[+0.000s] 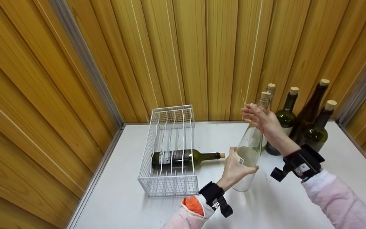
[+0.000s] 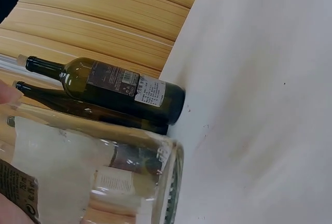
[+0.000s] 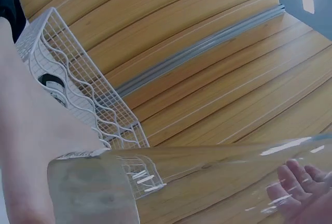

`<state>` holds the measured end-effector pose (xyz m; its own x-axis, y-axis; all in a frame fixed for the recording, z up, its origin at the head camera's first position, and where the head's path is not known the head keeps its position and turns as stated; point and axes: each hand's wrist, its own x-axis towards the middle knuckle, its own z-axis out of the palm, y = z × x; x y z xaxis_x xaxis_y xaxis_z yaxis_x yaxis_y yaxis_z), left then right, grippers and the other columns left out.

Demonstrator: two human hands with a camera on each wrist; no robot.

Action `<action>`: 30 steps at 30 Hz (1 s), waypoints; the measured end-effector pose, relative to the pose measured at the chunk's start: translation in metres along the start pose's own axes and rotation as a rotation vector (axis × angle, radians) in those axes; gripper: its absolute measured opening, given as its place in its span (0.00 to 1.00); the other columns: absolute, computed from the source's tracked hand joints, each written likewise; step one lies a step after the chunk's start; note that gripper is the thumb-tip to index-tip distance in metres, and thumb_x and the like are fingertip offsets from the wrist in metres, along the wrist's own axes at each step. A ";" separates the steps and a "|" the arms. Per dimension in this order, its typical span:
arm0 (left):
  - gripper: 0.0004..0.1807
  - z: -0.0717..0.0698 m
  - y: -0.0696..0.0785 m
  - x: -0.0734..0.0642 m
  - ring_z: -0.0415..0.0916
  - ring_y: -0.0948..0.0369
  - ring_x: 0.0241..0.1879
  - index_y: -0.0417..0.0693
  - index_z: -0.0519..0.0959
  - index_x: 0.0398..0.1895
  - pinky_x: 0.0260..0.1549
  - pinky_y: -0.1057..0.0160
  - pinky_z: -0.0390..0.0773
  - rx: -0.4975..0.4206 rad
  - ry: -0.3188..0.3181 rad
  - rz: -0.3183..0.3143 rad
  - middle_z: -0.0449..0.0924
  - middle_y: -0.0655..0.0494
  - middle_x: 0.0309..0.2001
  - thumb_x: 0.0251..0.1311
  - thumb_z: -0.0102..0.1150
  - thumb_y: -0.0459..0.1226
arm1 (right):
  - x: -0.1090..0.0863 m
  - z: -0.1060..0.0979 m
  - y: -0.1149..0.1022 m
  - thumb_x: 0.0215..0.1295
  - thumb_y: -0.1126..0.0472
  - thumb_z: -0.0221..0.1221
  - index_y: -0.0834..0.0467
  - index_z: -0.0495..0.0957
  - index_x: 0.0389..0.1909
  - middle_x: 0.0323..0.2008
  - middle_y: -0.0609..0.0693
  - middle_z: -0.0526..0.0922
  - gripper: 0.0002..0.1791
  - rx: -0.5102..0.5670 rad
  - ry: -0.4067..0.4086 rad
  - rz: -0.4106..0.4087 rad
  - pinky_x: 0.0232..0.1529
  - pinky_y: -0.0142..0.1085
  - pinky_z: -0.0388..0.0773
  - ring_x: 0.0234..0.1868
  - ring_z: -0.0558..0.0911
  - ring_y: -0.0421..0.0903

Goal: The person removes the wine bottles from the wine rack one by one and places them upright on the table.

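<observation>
A clear glass bottle (image 1: 249,146) with a pale label stands slightly tilted over the white table. My left hand (image 1: 236,168) grips its lower body, thumb and fingers on opposite sides. Up by the shoulder and neck is my right hand (image 1: 267,124), its fingers extended; whether it touches the glass I cannot tell. In the right wrist view those fingers (image 3: 298,190) show through the glass. A green wine bottle (image 1: 199,157) lies in the white wire rack (image 1: 167,186), its corked neck pointing right.
Several corked bottles stand at the right back, among them a green bottle (image 1: 286,116), a tall brown bottle (image 1: 310,106) and another green bottle (image 1: 319,127). Wood-patterned walls (image 1: 221,63) enclose the white table (image 1: 113,178) at the back and sides.
</observation>
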<state>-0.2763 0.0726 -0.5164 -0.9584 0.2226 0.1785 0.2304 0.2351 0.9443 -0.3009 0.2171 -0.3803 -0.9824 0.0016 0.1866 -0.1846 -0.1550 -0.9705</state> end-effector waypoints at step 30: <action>0.43 -0.001 -0.009 -0.001 0.79 0.68 0.53 0.44 0.72 0.65 0.55 0.68 0.78 -0.053 -0.052 -0.007 0.86 0.53 0.56 0.45 0.86 0.35 | 0.001 0.006 0.000 0.85 0.68 0.52 0.52 0.86 0.37 0.31 0.39 0.89 0.17 -0.114 0.025 -0.015 0.48 0.27 0.87 0.36 0.89 0.35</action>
<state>-0.2777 0.0693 -0.5244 -0.9496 0.2700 0.1591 0.2138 0.1869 0.9588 -0.3021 0.2110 -0.3789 -0.9796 0.0277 0.1991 -0.2002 -0.0415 -0.9789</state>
